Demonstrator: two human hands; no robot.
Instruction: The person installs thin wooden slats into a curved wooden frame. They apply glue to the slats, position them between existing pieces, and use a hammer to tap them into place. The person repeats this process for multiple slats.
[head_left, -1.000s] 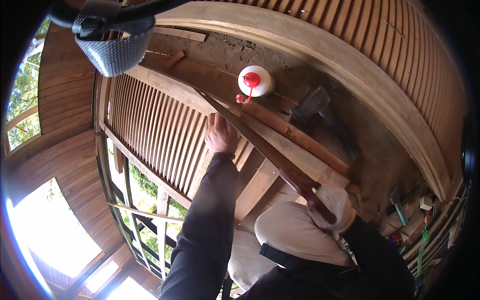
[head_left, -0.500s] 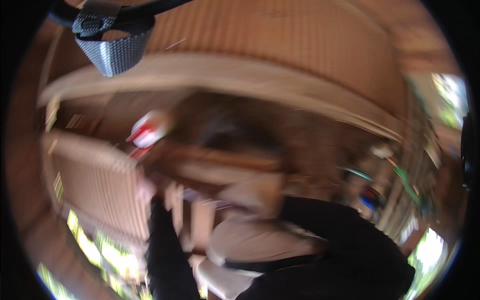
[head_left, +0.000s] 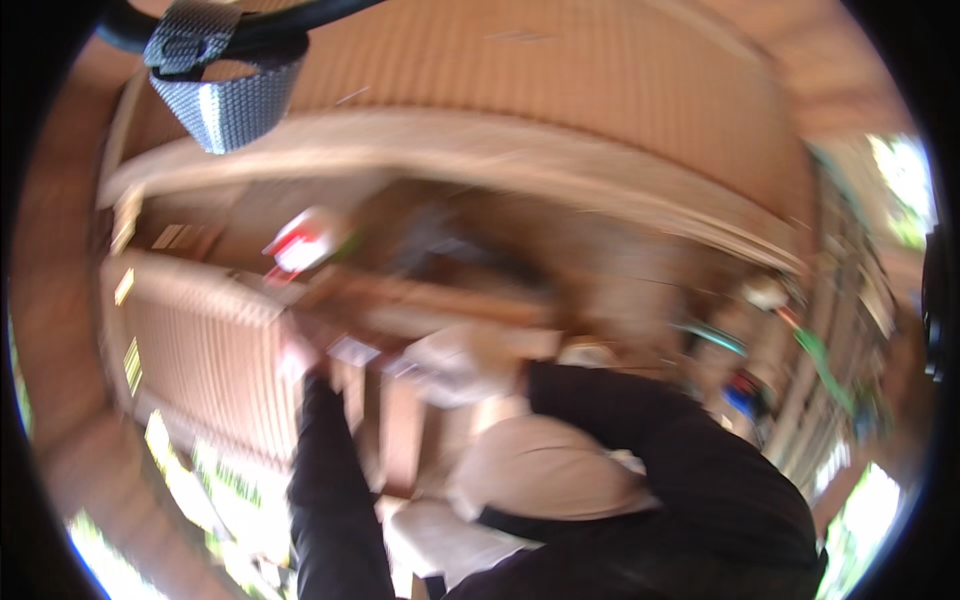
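Observation:
Motion blur smears both hands. My left hand (head_left: 300, 350), at the end of a dark sleeve, is by the left end of a wooden piece (head_left: 440, 297) in front of me; its fingers cannot be made out. My right hand (head_left: 460, 368), pale as if gloved, is at the near side of that wooden piece, to the right of my left hand. A small greyish thing (head_left: 355, 350) shows between the hands, too blurred to name. Beyond the wooden piece lies a dark object (head_left: 455, 250), its kind unclear. A red and white round item (head_left: 303, 243) sits at the left, past my left hand.
A ribbed wooden surface (head_left: 560, 80) with a thick pale beam (head_left: 450, 140) spans the far side. Another ribbed panel (head_left: 205, 350) is at the left. Off to the right are a green strip (head_left: 825, 370), a blue and red item (head_left: 742, 393) and wooden slats (head_left: 800, 430).
My right hand has moved left and away from my body, toward my left hand. My left hand stays near the same place. The whole view has shifted slightly.

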